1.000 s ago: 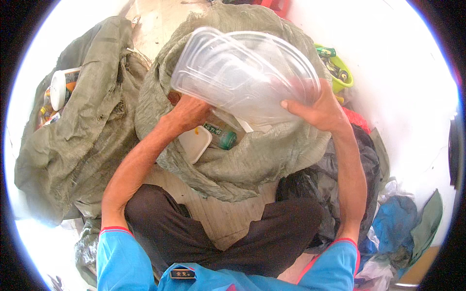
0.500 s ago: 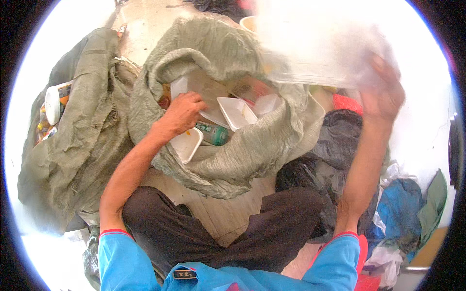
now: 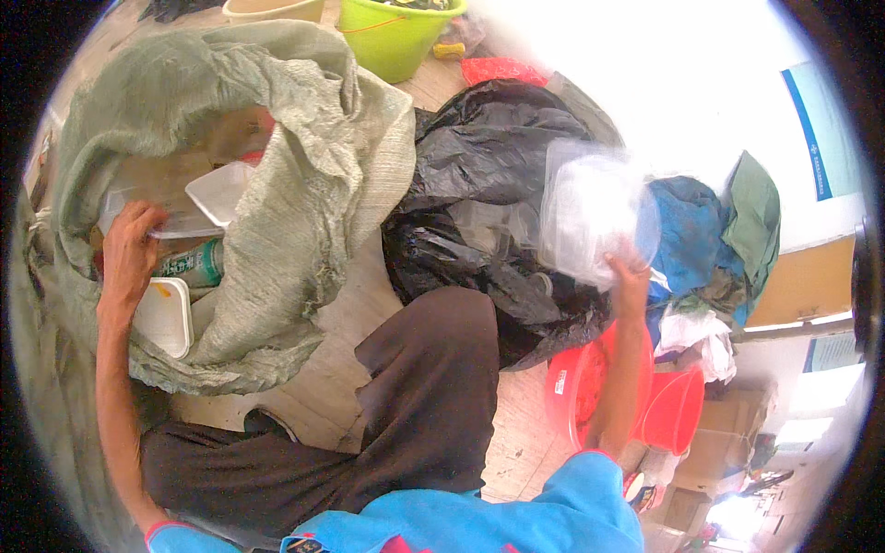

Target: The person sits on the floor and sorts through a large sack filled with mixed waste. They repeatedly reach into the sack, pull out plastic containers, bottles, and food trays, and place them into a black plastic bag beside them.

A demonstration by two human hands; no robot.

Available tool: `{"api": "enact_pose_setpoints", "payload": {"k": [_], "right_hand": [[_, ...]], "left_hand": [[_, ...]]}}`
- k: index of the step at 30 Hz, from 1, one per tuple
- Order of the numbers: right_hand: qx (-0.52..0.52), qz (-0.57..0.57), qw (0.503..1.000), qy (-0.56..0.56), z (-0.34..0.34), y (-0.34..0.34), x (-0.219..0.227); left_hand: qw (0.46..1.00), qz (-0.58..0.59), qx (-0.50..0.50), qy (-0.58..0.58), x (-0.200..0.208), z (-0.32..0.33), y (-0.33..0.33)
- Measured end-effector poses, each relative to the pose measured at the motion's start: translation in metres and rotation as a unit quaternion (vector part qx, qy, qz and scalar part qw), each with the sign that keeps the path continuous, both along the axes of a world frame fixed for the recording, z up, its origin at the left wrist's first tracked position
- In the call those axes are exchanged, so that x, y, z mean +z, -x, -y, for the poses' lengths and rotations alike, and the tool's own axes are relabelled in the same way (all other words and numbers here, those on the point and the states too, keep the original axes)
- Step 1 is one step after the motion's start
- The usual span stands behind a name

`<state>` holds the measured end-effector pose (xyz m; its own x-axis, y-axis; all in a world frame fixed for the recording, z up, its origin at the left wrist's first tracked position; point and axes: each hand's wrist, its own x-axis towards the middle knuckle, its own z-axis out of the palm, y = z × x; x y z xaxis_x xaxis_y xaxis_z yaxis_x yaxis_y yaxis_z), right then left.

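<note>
My right hand [image 3: 630,267] pinches the lower edge of a clear plastic food container [image 3: 590,207], slightly blurred, above an open black bag [image 3: 498,138]. More clear plastic pieces [image 3: 493,224] lie in that bag's mouth. My left hand [image 3: 134,244] reaches into a greenish woven sack [image 3: 369,157], its fingers curled on a clear plastic container [image 3: 189,224]; the grip is partly hidden. Beside this hand are a green cylindrical drink container [image 3: 198,263], a white tray [image 3: 166,318] with an orange stain, and another white tray [image 3: 219,192].
A lime-green bucket [image 3: 396,37] and a cream tub [image 3: 274,9] stand at the back. To the right are red tubs [image 3: 671,405], a blue cloth-like bundle [image 3: 684,226] and cardboard boxes [image 3: 724,433]. My crossed legs [image 3: 424,369] are in front of the sack.
The view has turned to the right. My right hand has brought the clear container down from high beside the sack to over the black bag. My left hand stays in the sack.
</note>
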<state>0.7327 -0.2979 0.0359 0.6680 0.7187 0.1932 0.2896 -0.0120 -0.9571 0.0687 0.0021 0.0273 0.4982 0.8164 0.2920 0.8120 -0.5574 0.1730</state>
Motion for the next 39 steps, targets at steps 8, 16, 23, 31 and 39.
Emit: {"api": "enact_pose_setpoints", "payload": {"k": [8,16,23,31,39], "right_hand": [[-0.132,0.102,0.957,0.237,-0.087,-0.025,-0.175],[-0.072,0.334,0.901,0.269,-0.272,-0.023,-0.197],[0.086,0.262,0.884,0.378,-0.225,-0.071,-0.17],[0.192,0.146,0.97,0.021,-0.235,0.087,0.035],[0.498,0.504,0.705,-0.021,-0.291,0.391,0.047]], "left_hand": [[0.998,-0.013,-0.06,-0.014,-0.009,-0.009,-0.013],[0.996,-0.038,-0.067,-0.037,-0.006,-0.006,-0.009],[0.996,-0.053,-0.055,-0.053,-0.013,-0.012,-0.015],[0.994,-0.014,-0.043,-0.1,-0.006,-0.028,-0.035],[0.992,0.059,-0.028,-0.105,-0.01,-0.029,-0.025]]}}
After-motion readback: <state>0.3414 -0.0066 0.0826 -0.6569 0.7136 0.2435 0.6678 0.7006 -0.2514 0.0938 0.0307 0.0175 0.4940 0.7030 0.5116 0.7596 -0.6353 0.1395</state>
